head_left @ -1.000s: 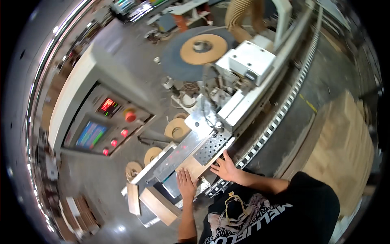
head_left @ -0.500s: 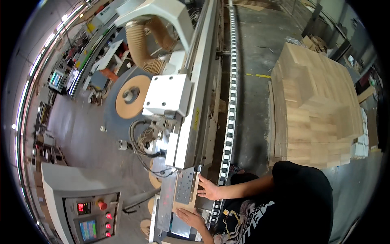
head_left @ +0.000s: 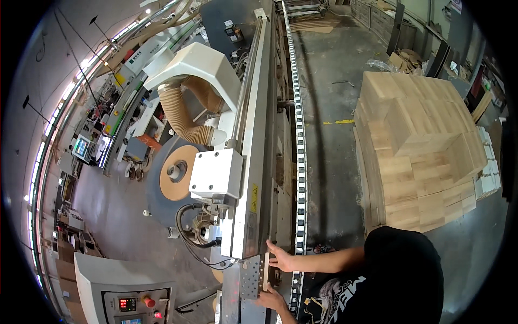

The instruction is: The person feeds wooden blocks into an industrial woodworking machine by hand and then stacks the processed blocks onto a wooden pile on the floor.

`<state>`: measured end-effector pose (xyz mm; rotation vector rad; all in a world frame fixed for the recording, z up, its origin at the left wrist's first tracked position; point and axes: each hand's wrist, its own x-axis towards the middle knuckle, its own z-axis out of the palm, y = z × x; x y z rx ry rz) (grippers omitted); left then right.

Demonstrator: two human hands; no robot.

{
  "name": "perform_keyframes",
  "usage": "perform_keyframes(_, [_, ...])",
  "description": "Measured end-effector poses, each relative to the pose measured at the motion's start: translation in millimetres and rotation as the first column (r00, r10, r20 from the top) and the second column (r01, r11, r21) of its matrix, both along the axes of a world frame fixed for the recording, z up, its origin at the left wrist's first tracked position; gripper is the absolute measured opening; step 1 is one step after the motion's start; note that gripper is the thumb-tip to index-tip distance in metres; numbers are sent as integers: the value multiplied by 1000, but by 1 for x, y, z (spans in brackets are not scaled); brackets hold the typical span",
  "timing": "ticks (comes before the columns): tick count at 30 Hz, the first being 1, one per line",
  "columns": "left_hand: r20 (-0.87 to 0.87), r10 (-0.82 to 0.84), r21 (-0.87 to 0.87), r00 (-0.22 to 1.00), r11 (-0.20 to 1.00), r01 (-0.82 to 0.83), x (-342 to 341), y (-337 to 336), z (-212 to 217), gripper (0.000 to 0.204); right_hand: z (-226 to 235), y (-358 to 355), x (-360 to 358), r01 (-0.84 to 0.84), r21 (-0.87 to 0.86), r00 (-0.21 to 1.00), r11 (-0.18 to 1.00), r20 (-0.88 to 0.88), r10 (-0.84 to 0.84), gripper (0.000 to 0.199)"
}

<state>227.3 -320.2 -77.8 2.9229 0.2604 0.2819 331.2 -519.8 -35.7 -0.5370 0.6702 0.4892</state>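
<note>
A light wooden board [head_left: 266, 272] shows as a narrow strip along the right side of a dark, hole-dotted metal plate [head_left: 250, 276] on the machine bed. My right hand [head_left: 281, 259] is at the board's upper part, one digit stretched upward and the others bent against its edge. At the lower end, my left hand [head_left: 273, 300] is closed on the board, thumb up and fingers toward the plate. Just above the plate ends the machine's long white beam [head_left: 241, 229], which may hide part of the board.
A roller track [head_left: 301, 200] runs beside the machine on the right. Stacked wooden boards [head_left: 426, 156] stand farther right. On the left are a large tape reel [head_left: 175, 171], a ribbed hose [head_left: 181, 116], cables and a control cabinet [head_left: 124, 270] with red buttons.
Both hands have moved forward along the machine, and the left has shifted right. The board has come to the plate's right side and shows narrower. My view has tilted upward.
</note>
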Motion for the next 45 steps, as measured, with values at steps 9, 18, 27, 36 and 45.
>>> perform_keyframes(9, [-354, 57, -239, 933, 959, -149, 25, -24, 52, 88, -19, -71, 36, -62, -159, 993, 985, 89, 77, 118])
perform_keyframes(18, [-252, 131, 291, 959, 955, -54, -150, 197, 78, 60, -52, -103, -27, 468, -860, 257, -202, -86, 963, 57])
perform_keyframes(27, [-92, 605, 382, 791, 755, -533, -234, 256, 66, 55, -32, -86, -30, 377, -858, 260, -350, -265, 929, 53])
perform_keyframes(36, [-218, 914, -5, 341, 348, -937, -234, 310, 25, 134, -31, -82, -29, 307, -855, 289, -418, -335, 897, 48])
perform_keyframes(45, [-51, 860, -215, 507, 486, -847, -243, 335, 56, 126, -34, -81, -27, 407, -870, 342, -278, -137, 930, 36])
